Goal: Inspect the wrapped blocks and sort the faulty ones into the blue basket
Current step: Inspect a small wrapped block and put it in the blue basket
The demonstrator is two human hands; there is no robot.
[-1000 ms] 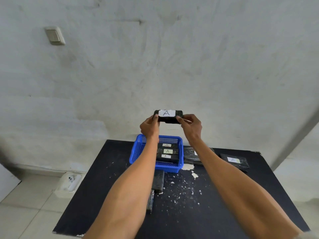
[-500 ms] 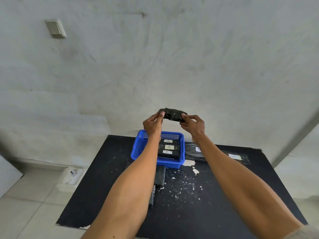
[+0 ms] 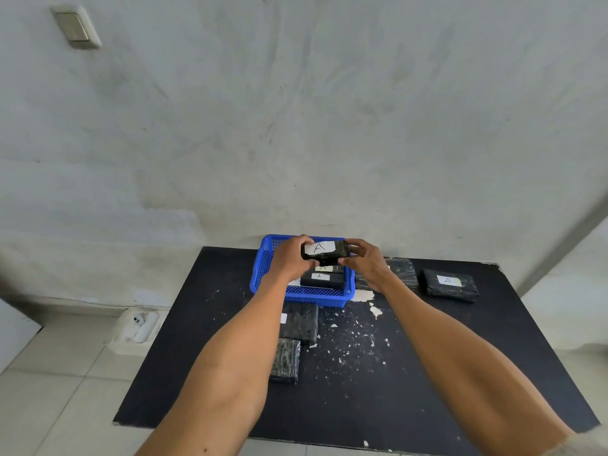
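A black wrapped block (image 3: pixel 326 255) with a white "A" label is up in the air, just over the blue basket (image 3: pixel 263 269). The left grip (image 3: pixel 291 258) pinches one end and the right grip (image 3: pixel 367 263) pinches the other end. More labelled blocks (image 3: pixel 324 280) lie inside the basket. The basket sits on the dark bench (image 3: pixel 427 357). Another block (image 3: pixel 450 285) lies on the bench, off to the right.
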